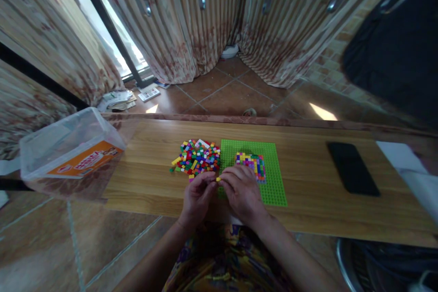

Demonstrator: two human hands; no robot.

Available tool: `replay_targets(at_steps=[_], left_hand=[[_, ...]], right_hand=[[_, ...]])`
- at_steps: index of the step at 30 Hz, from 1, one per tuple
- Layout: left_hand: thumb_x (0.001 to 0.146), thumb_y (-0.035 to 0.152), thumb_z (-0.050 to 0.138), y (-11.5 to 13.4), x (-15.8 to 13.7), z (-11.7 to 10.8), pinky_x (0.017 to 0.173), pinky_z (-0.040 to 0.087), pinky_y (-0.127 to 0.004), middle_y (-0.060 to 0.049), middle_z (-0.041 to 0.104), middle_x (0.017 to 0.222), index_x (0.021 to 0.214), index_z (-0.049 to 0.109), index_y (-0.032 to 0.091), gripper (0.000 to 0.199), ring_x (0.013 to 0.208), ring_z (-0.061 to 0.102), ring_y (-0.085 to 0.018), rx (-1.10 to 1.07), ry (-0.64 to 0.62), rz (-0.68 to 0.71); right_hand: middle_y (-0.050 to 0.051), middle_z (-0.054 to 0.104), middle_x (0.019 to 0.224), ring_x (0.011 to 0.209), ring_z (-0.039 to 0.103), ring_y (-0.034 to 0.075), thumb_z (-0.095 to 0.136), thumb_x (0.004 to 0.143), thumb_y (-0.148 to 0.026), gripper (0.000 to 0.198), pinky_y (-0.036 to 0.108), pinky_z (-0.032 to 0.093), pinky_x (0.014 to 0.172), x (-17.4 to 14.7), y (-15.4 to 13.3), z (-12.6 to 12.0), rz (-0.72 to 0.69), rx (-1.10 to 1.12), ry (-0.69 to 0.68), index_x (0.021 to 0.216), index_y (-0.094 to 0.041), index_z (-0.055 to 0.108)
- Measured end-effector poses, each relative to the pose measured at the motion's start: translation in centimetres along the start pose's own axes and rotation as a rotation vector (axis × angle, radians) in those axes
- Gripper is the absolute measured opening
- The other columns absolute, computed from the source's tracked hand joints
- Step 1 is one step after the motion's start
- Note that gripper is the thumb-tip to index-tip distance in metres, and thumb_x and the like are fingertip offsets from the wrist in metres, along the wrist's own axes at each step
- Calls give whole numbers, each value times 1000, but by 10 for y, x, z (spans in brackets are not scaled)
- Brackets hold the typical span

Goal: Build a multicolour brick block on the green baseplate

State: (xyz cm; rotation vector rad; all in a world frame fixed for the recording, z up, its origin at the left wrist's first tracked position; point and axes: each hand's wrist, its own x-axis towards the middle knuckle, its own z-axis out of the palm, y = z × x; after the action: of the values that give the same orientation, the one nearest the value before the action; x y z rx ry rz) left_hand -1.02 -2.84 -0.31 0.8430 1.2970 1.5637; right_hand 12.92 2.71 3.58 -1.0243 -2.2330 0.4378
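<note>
My left hand (198,195) and my right hand (242,191) meet over the table's near side, fingertips almost touching. Between them shows a small yellow toy brick (218,179), pinched by my right thumb and finger. The left fingers are curled and closed; what they hold, if anything, is too small to make out. Beyond the right hand, a block of multicoloured bricks (251,162) is built up on a green baseplate (275,187), partly hidden by that hand. A heap of loose toy bricks (198,157) lies left of the baseplate, just past my left hand.
On the wooden table (315,182), a black phone-like slab (352,169) and white paper (404,159) lie to the right. A clear plastic tub (71,132) with an orange label stands at the left end. Curtains (191,23) hang beyond the tiled floor.
</note>
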Motion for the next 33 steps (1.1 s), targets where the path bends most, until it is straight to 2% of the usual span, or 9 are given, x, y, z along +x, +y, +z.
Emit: replay_targets(at_steps=[6,9,12,16,21,29,33], left_hand=[[80,29,71,-4,-1,-1,69,51,-21,-2,67,85,101,69,19,23,76,62,-12,80,-35,-3],[83,30,69,-5,-2,-2,66,50,-20,-1,66,83,103,68,20,23,73,60,-11,120,-53,-7],[83,30,67,-5,-3,-2,65,49,-19,-2,67,83,103,69,20,22,72,59,-11,162,-66,0],[84,31,67,-2,-3,-1,65,49,-20,-2,67,83,100,69,19,20,72,59,-11,204,-67,2],[83,31,67,0,-2,0,64,50,-21,-2,66,81,99,69,18,21,71,59,-12,210,-63,2],[84,32,66,-2,-3,-1,63,49,-21,-3,66,83,101,69,19,21,69,58,-12,200,-75,-3],[83,32,67,-3,-4,-1,64,49,-22,-3,67,83,101,70,19,22,71,59,-13,198,-62,-9]], right_hand=[[6,71,98,95,57,22,53,94,-28,20,37,42,87,16,31,-33,148,-104,143,89,-20,70],[8,71,96,93,57,24,50,94,-27,23,38,43,86,24,54,-43,219,-198,139,87,-19,71],[8,71,97,94,56,25,48,93,-25,24,38,42,86,30,67,-44,255,-257,67,86,-19,71],[8,70,96,93,57,24,46,93,-23,26,38,41,87,34,68,-40,262,-280,-16,85,-20,71],[8,71,96,94,57,23,45,93,-23,27,37,40,88,34,67,-39,241,-263,-51,85,-20,71],[8,70,92,89,58,23,45,92,-26,27,38,42,86,30,70,-36,221,-192,-17,84,-20,70],[8,70,87,85,58,23,44,91,-28,28,37,43,83,30,67,-34,255,-101,32,82,-20,69]])
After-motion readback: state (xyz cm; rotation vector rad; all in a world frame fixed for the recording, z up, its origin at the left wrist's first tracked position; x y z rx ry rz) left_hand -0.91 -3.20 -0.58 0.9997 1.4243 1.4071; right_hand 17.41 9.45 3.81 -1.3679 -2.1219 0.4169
